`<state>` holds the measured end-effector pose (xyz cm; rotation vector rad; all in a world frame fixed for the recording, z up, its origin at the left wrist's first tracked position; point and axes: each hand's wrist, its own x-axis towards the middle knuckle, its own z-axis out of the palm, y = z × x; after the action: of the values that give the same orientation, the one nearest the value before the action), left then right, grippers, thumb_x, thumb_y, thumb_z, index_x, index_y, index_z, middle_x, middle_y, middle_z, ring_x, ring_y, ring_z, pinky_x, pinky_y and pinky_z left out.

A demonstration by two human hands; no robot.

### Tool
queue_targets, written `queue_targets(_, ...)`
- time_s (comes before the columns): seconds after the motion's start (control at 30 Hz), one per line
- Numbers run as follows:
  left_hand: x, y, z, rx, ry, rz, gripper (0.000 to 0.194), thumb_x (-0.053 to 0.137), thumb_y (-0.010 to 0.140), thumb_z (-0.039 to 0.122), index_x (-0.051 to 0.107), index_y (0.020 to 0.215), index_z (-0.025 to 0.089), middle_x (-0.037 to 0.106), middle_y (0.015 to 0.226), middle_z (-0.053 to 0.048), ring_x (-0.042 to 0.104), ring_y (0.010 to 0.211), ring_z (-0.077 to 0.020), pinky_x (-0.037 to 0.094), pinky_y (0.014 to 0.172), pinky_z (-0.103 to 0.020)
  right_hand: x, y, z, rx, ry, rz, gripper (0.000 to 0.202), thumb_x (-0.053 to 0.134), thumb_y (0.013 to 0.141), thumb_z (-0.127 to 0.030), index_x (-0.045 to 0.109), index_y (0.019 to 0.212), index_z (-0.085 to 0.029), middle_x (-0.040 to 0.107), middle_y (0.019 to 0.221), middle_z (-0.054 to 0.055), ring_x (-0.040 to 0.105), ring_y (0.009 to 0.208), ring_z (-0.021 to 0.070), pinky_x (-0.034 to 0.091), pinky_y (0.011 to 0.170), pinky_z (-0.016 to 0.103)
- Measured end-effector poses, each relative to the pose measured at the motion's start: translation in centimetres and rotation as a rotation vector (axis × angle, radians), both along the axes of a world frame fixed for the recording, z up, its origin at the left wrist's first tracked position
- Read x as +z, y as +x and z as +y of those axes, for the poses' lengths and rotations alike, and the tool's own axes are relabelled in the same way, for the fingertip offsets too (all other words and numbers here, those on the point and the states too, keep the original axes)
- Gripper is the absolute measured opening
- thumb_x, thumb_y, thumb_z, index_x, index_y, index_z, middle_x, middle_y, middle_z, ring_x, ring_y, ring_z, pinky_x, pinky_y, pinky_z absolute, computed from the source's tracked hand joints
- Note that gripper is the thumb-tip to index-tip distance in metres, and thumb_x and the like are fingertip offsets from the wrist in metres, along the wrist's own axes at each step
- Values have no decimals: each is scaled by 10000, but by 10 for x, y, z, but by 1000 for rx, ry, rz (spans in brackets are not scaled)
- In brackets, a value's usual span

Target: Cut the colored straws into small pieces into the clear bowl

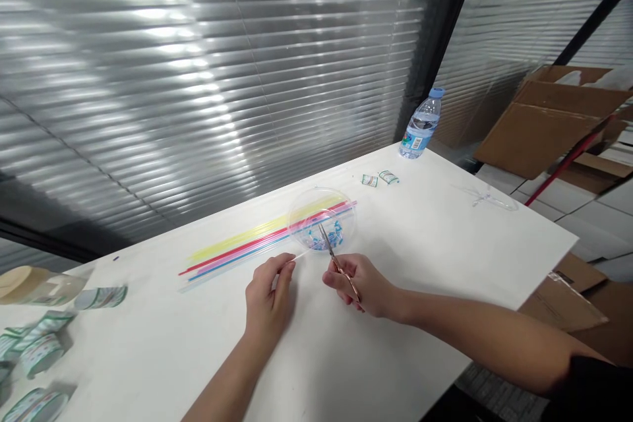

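Note:
My right hand [363, 285] grips a pair of scissors [341, 270] with copper-coloured handles, the blades pointing up and away over a clear round bowl [295, 229]. Blue and purplish small cut pieces [333, 235] lie in the bowl. Between thumb and fingertips, my left hand [271, 290] pinches a thin pale straw [302, 255], whose far end reaches over the bowl's near rim toward the blades. Behind and left of the bowl lie long straws: yellow ones [242, 239], red ones [237, 250], and pink and blue ones [222, 268].
A water bottle [420, 125] stands at the table's far corner. Two small patterned wrappers [369, 180] lie nearby, with clear tangled plastic [487, 198] further right. At left are a lidded jar [49, 285] and several curled patterned pieces [42, 353]. Cardboard boxes [548, 119] stand beyond the right edge.

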<state>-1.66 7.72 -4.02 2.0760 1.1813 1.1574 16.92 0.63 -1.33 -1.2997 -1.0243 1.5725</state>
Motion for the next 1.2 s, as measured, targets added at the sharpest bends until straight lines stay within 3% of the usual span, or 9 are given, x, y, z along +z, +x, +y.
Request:
queue_targets(0.63, -1, 0, 0, -15, 3, -4, 189, 517, 903, 331, 671, 920, 223, 690, 826, -8, 629, 722, -134, 495, 713, -263, -3, 2, 1, 3, 34, 11, 509, 707, 732, -553, 405, 661, -150, 371, 434, -77, 286, 388, 8, 244, 429, 158)
queue_targets(1.2, 2, 0, -2, 50, -110, 26, 244, 492, 893, 374, 654, 939, 199, 676, 767, -21, 622, 706, -140, 485, 670, -252, -7, 2, 1, -2, 60, -61, 568, 670, 739, -615, 366, 617, -150, 360, 453, -64, 314, 432, 18, 244, 452, 169)
